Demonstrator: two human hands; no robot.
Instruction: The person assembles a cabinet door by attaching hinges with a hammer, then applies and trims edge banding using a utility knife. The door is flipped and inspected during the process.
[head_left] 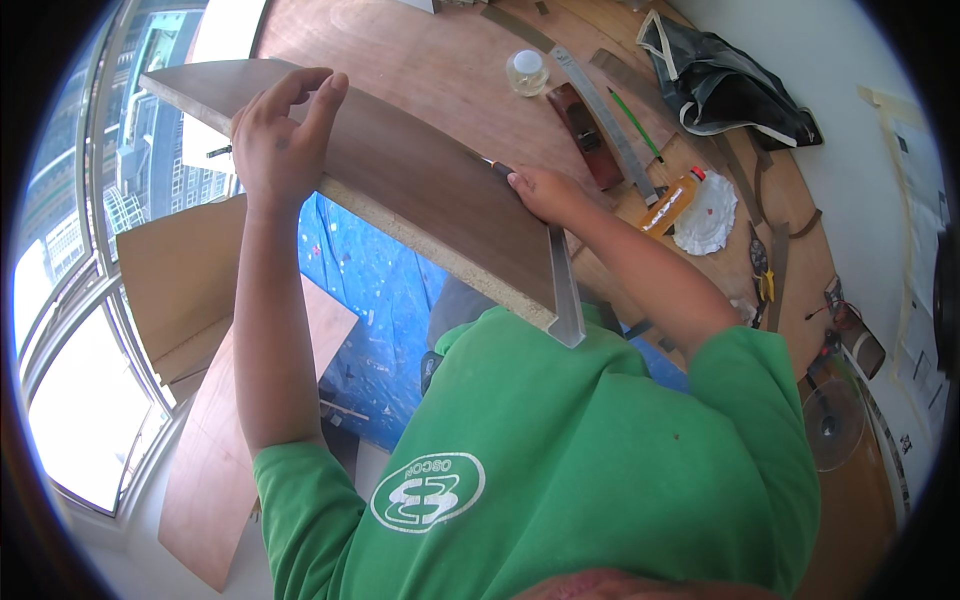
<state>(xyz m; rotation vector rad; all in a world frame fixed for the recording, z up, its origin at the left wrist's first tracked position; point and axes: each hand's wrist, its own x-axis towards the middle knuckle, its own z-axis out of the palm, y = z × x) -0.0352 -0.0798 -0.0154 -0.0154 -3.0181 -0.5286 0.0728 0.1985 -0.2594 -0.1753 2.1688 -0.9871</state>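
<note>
A brown-faced chipboard panel (pixel 420 175) lies tilted across the space before me, its pale raw edge facing my body. My left hand (pixel 285 135) grips it towards its left end, with bent fingers over the brown face. At the panel's right side my right hand (pixel 548 192) is closed round a slim dark-handled tool (pixel 499 168) with a light tip; its exact kind is unclear. A grey metal strip (pixel 566 295) runs along the panel's right end, just below the right hand. The right fingers are mostly hidden.
On the wooden worktop (pixel 420 60) are a glass jar (pixel 527 73), red-brown hand plane (pixel 583 135), metal ruler (pixel 605 125), green pencil (pixel 636 126), orange bottle (pixel 672 203) and black bag (pixel 725 85). Cardboard (pixel 180 280) and a blue sheet (pixel 365 310) lie below; windows stand left.
</note>
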